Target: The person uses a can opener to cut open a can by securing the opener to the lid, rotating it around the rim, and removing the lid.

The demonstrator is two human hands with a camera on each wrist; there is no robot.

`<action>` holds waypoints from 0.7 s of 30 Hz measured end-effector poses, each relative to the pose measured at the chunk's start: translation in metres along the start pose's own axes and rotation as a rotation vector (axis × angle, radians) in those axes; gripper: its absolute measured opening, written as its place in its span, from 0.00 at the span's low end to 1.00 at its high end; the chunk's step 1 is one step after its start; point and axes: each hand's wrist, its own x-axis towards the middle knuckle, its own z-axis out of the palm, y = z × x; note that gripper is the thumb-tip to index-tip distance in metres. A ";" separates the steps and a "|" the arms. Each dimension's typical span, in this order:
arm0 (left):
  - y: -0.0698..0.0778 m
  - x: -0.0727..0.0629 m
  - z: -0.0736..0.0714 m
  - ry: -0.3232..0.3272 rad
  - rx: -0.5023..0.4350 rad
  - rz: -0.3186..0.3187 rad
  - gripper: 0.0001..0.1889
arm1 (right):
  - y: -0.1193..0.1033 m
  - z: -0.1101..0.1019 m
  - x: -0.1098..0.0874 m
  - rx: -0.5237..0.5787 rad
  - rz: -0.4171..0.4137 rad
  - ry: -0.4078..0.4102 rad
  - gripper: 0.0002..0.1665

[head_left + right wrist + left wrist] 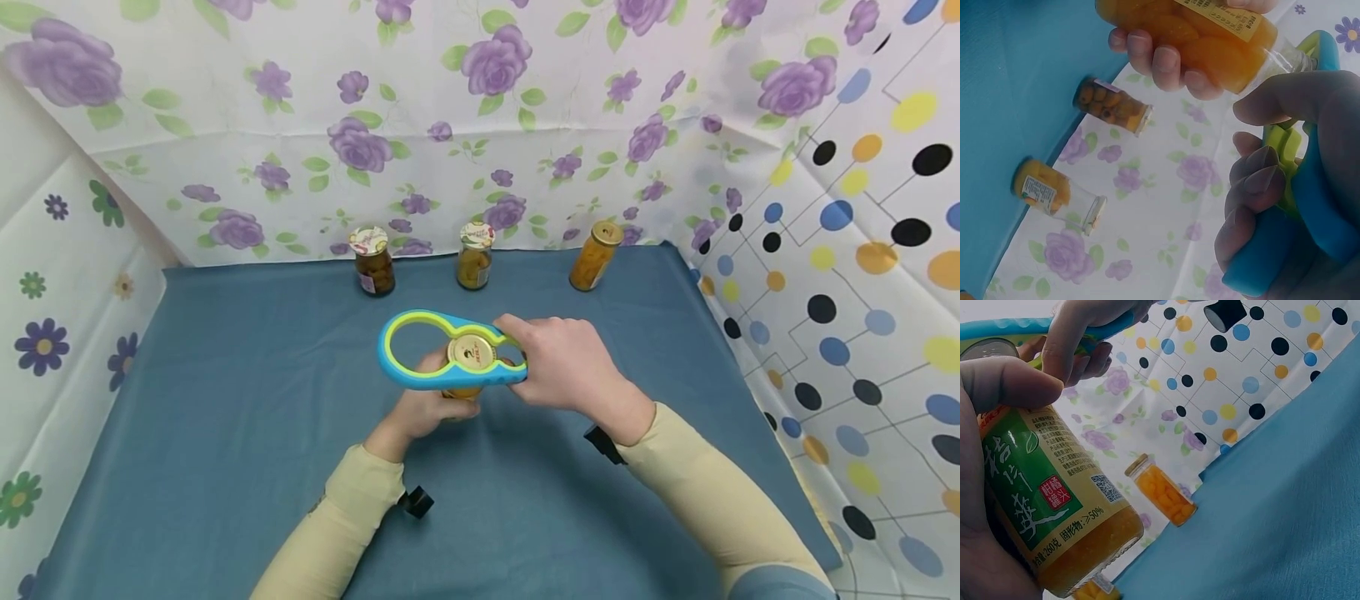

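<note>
My left hand [423,408] grips a glass jar [1054,494] of orange fruit with a green and yellow label; in the left wrist view the thumb lies across its upper part. Around the jar's gold lid [472,352] sits a blue and lime-green jar opener [420,380], its wide loop out to the left. The opener's right end is in the grasp of my right hand [562,362], with fingers curled round the handles [1266,250]. In the right wrist view the jar's neck is clear glass, and the lid is mostly hidden behind the opener and thumb.
Along the back of the blue cloth [247,375] stand a jar of dark round fruit [375,271], a jar of yellowish fruit [474,265] and a gold-lidded jar of orange fruit [592,262]. Flowered sheeting [300,167] rises behind them, dotted sheeting [840,333] at the right.
</note>
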 end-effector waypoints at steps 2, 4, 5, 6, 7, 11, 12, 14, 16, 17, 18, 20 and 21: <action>0.000 0.000 0.000 0.007 -0.001 0.005 0.33 | 0.000 -0.002 0.000 0.006 0.010 0.001 0.30; -0.001 0.000 0.000 0.010 -0.010 0.013 0.32 | 0.000 -0.003 -0.001 0.009 0.019 0.005 0.31; -0.001 -0.001 0.001 0.011 -0.015 0.015 0.32 | 0.000 -0.004 -0.001 0.010 0.022 0.008 0.31; -0.002 -0.001 0.001 0.010 -0.024 0.022 0.31 | 0.000 -0.005 -0.001 0.013 0.024 0.012 0.31; -0.002 0.000 0.001 0.011 -0.032 0.017 0.31 | 0.000 -0.005 -0.001 0.013 0.026 0.015 0.31; -0.002 -0.002 0.001 0.023 -0.043 -0.002 0.33 | 0.001 -0.007 -0.002 0.026 0.038 0.020 0.32; -0.002 -0.002 0.001 0.029 -0.044 -0.012 0.34 | 0.001 -0.007 -0.003 0.031 0.045 0.020 0.32; -0.002 -0.003 0.001 0.040 -0.042 -0.027 0.35 | 0.002 -0.007 -0.004 0.039 0.067 0.022 0.32; -0.002 -0.003 0.001 0.050 -0.037 -0.038 0.35 | 0.003 -0.008 -0.006 0.049 0.093 0.027 0.31; -0.002 -0.003 0.001 0.056 -0.028 -0.044 0.35 | 0.004 -0.008 -0.007 0.053 0.107 0.030 0.31; -0.002 -0.003 0.001 0.060 -0.020 -0.046 0.35 | 0.004 -0.008 -0.008 0.056 0.119 0.034 0.31; -0.002 -0.002 0.001 0.066 -0.004 -0.049 0.34 | 0.005 -0.008 -0.010 0.066 0.138 0.042 0.30; -0.002 -0.001 0.001 0.067 0.004 -0.049 0.34 | 0.006 -0.009 -0.010 0.071 0.145 0.042 0.30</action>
